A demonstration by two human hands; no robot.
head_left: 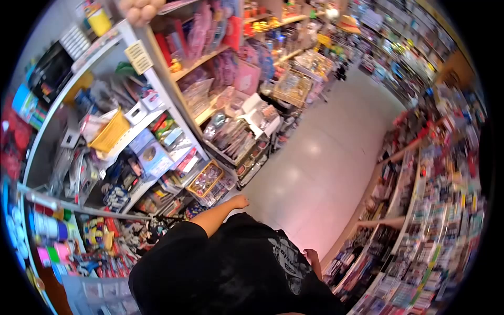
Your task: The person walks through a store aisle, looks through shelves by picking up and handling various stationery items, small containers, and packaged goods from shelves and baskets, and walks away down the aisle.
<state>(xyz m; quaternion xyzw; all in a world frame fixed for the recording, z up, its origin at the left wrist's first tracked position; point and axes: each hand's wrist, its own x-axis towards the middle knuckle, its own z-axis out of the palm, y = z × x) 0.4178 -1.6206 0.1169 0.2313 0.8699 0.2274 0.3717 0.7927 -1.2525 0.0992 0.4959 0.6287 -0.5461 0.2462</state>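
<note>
My left hand (240,201) is held out over the grey floor (299,178), just right of a yellow basket (206,179) of small packaged goods. It touches nothing visible; its fingers look loosely bent, not closed, with nothing seen in them. Low on the right side of my body, my right hand (312,257) hangs near the low right shelf, small in view. Its fingers are slightly apart and nothing shows in them. My black shirt (226,268) hides part of the floor below.
An aisle runs up toward the upper right. Left of it stand a white metal shelf (163,94) with a yellow bin (109,130) and wooden shelves (202,60) of packaged goods. A wicker basket (293,88) stands farther along. Low wooden shelving (380,223) lines the right.
</note>
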